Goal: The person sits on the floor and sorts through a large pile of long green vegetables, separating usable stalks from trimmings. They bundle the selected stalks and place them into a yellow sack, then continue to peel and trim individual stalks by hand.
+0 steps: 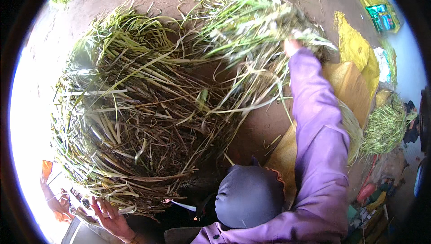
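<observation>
My right hand [292, 46], at the end of a purple sleeve, is closed around part of a loose bunch of long green grass stalks [249, 25]; motion blur hides the fingertips. At the lower left, my left hand [109, 217] has its fingers partly curled beside pale stalk ends; whether it grips any cannot be told. Between the hands lies a large heap of cut stalks [151, 109], green and leafy at the top, with brown, tangled stems and roots lower down. A dark, cloth-covered rounded form, perhaps my knee [249, 196], is at the bottom centre.
Yellow woven plastic sacking [353, 48] lies on the brown ground to the right. Farther right are another green bundle [385, 126] and mixed items. A pale rounded container edge [72, 232] is at the lower left, near a thin brown limb and orange material [47, 169].
</observation>
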{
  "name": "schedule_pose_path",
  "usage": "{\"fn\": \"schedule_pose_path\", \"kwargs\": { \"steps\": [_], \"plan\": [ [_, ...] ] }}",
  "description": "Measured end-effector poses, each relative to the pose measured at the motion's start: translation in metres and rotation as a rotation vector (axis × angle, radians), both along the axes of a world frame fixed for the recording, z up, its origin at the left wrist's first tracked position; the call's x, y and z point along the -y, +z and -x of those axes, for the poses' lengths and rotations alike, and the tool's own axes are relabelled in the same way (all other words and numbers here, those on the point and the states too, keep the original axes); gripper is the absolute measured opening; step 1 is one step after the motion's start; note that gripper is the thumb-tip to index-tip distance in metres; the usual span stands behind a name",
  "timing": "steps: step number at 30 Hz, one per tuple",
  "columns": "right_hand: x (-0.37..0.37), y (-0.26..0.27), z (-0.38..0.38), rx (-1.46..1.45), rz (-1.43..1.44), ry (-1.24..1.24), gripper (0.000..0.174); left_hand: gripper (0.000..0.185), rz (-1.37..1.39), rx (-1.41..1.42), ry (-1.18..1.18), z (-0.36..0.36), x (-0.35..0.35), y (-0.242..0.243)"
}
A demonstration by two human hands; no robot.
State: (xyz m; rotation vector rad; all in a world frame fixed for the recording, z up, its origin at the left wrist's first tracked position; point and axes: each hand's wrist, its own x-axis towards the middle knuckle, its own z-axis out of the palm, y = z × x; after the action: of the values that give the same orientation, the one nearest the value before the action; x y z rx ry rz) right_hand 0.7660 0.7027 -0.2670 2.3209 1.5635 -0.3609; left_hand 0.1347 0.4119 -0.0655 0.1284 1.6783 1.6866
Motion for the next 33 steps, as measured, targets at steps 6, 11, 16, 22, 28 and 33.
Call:
{"fn": "schedule_pose_path", "kwargs": {
  "steps": [6, 11, 16, 22, 28, 33],
  "plan": [
    [-0.013, 0.037, -0.009, 0.244, -0.093, 0.097, 0.033, 0.042, -0.040, -0.025, -0.080, 0.014, 0.012, -0.007],
    [0.041, 0.030, 0.052, -0.127, 0.100, 0.026, 0.024, 0.038, -0.266, 0.117, -0.255, 0.031, 0.023, -0.014],
    [0.094, 0.003, 0.182, -0.640, -0.126, 0.552, 0.020, 0.030, -0.519, 0.436, -0.365, 0.035, 0.022, -0.004],
    [0.088, -0.011, 0.298, -0.988, -0.377, 0.451, 0.019, 0.023, -0.643, 0.468, -0.240, 0.028, 0.029, 0.007],
    [0.072, -0.013, 0.339, -1.001, -0.569, 0.494, 0.015, 0.025, -0.684, 0.544, -0.234, 0.032, 0.032, 0.002],
    [0.036, -0.023, 0.320, -0.465, -0.789, 0.553, 0.035, 0.022, -0.646, 0.501, -0.258, 0.028, 0.035, 0.004]
  ]
}}
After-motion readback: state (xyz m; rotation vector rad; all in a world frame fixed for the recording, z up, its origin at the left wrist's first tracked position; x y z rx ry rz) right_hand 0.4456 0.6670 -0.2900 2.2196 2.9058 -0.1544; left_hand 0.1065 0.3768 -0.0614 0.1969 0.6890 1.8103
